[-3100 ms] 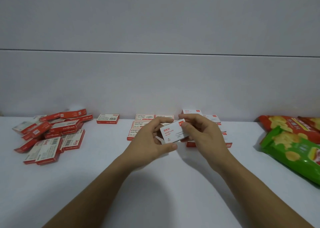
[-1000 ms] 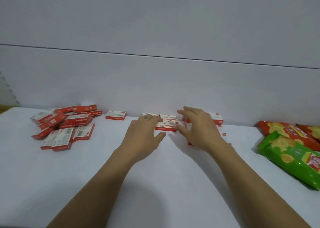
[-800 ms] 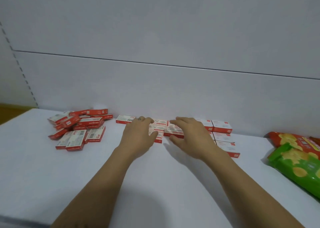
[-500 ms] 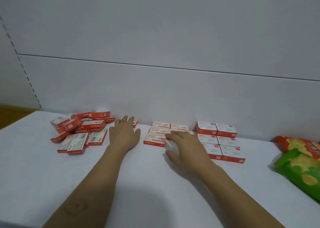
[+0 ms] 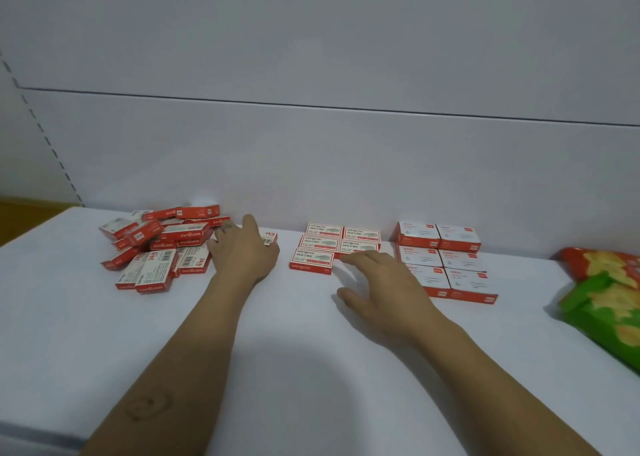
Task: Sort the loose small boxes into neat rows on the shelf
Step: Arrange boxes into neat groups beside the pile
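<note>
Bare white shelf [image 5: 69,334] fills the lower frame, open to passage. Along the back wall [image 5: 311,164] stand a loose pile of red boxes [image 5: 156,247] centre left, flat staple-box rows [image 5: 332,244] mid-frame, taller white boxes [image 5: 446,258] to their right, and snack bags [image 5: 602,299] at the right edge, with a bare gap between the last two.

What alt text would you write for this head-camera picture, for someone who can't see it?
A person's left hand covers a lone small box beside a loose pile of red-and-white boxes, while the right hand lies open by five boxes in neat rows. Six more boxes sit sorted to the right, then snack bags, all on a white shelf.
</note>
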Demonstrator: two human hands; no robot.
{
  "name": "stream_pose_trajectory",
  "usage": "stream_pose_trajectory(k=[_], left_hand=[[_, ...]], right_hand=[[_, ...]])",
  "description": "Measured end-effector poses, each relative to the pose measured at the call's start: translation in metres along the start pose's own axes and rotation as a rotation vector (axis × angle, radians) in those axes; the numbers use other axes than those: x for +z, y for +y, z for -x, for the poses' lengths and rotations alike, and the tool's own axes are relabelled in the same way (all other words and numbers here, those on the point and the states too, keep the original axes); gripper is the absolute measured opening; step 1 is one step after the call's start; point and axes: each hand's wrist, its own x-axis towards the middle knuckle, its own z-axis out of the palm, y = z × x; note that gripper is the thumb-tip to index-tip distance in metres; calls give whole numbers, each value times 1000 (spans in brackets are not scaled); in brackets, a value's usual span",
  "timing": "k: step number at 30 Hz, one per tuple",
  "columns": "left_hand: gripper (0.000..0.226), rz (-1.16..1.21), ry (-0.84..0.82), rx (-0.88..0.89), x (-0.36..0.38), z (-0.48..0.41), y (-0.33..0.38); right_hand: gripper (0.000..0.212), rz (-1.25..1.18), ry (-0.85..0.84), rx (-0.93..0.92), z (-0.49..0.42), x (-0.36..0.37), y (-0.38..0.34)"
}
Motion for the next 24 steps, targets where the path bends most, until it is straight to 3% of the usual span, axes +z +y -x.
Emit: stream_pose_trajectory(k=[5, 10, 16, 20, 24], left_hand=[[61, 30, 11, 12, -3, 4, -5], [60, 446, 92, 29, -8, 17, 1], [60, 641, 98, 312, -15, 54, 42], [70, 648, 80, 505, -16, 79, 63], [83, 621, 26, 580, -13, 90, 70]], right_hand=[[53, -5, -3, 39, -2, -4, 3], [51, -100, 27, 87, -2, -6, 1], [47, -426, 131, 215, -7, -7, 0], [33, -834, 159, 282, -9, -9, 3], [25, -1022, 198, 317, -9, -14, 3]])
